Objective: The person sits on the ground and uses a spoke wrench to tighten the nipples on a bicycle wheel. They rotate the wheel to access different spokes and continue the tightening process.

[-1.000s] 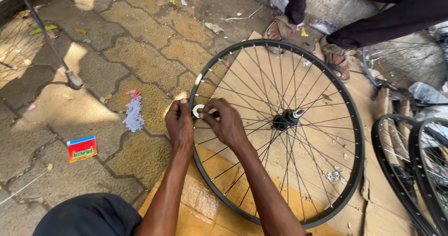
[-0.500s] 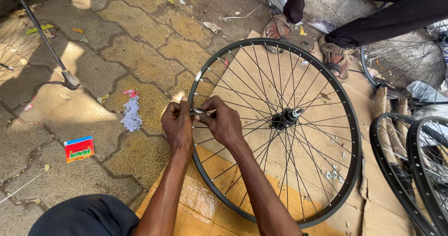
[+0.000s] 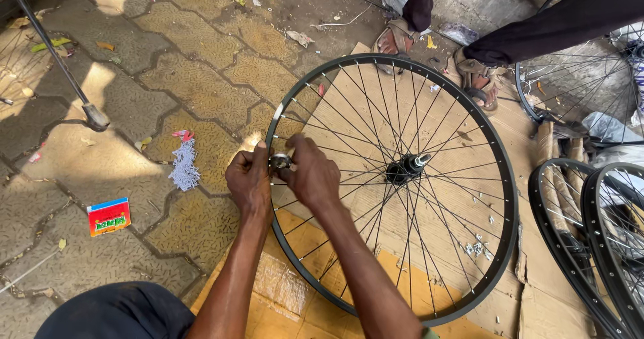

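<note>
Both forearms stretched forward from the lower edge of the view, converging at the near-left arc of a black spoked bicycle wheel rim (image 3: 502, 178) lying flat on brown flattened cardboard (image 3: 537, 292). Left hand (image 3: 248, 181) curled just outside the rim, knuckles up, fingers pinched on a small round silvery spoke tool (image 3: 280, 160). Right hand (image 3: 312, 177) reaching over the rim from the inside, fingers bent and closed on the same tool from the opposite side. Tool held right at the rim, between the 2 hands, touching both. Black hub with silvery axle (image 3: 406, 168) at the wheel's centre, well to the right of the hands. On grey patterned paving (image 3: 100, 111) to the left: small white heap of spoke nipples (image 3: 184, 168) near the left hand, red and blue box (image 3: 108, 216) farther out. Another person's sandalled feet (image 3: 473, 77) beyond the wheel's far edge; 2 more black rims (image 3: 590, 245) at the right.
</note>
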